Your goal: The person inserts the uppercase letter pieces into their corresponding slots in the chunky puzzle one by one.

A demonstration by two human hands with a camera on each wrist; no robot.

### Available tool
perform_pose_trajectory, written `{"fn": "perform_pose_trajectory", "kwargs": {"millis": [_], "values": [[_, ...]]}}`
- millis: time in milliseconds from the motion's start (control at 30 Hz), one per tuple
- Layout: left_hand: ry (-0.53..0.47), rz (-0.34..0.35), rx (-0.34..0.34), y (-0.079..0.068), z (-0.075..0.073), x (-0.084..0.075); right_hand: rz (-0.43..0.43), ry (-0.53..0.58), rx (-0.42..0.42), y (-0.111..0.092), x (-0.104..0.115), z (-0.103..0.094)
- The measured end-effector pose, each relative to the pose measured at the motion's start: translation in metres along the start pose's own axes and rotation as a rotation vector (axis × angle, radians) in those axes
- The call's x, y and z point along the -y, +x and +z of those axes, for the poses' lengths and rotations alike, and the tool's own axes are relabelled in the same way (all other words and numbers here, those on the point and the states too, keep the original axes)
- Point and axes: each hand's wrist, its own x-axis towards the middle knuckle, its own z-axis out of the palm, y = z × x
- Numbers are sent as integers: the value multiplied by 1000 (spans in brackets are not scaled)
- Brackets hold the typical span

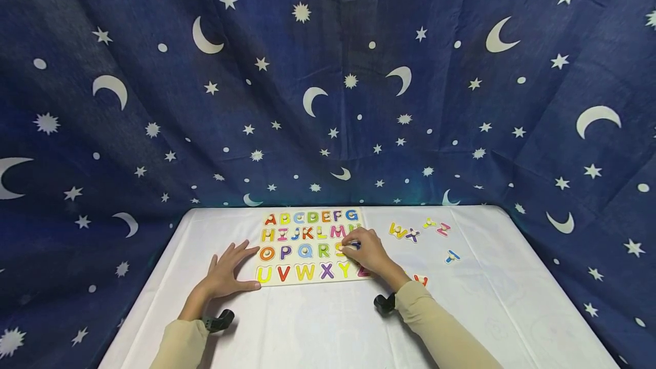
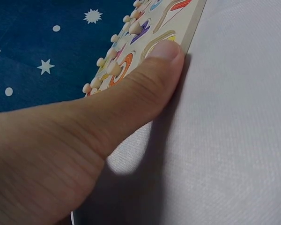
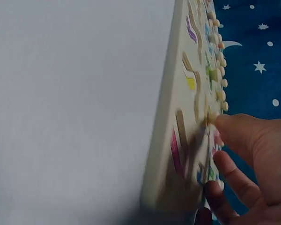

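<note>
A wooden alphabet board point(image 1: 302, 285) lies on the table, with knobbed letters in its upper rows. My left hand point(image 1: 225, 272) is spread at the board's left side, its fingertips and thumb at the edge. In the left wrist view the thumb point(image 2: 145, 89) presses the near corner beside the yellow U recess. Over the board's right end, my right hand point(image 1: 370, 254) pinches the knob of the yellow-orange letter S point(image 1: 339, 247), which sits at its place in the third row. The right wrist view shows the thumb against that knob point(image 3: 212, 117), other fingers lower down.
Loose letters lie right of the board: an orange W point(image 1: 397, 230), purple X point(image 1: 412, 235), yellow Y point(image 1: 429, 222), pink Z point(image 1: 443, 229) and a blue piece point(image 1: 452, 256). A red piece point(image 1: 421, 280) is partly behind the right forearm. A starry curtain point(image 1: 328, 147) hangs behind the table.
</note>
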Motion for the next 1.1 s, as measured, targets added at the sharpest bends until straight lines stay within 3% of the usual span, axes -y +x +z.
{"fn": "perform_pose_trajectory", "kwargs": {"millis": [200,500,767,933,1100], "values": [[-4,0,-2,1,0,0,1,-12,-26,-7,-16,-33],[-2,-7,9,0,1,-1,-28,-75,-140,-37,-67,-92],[3,-7,13,-2,6,1,74,-151,-194,-76,-113,-139],[-5,0,16,-1,6,0,146,-202,-208,-99,-138,-154],[-12,-8,12,1,3,0,162,-230,-219,-109,-152,-158]]}}
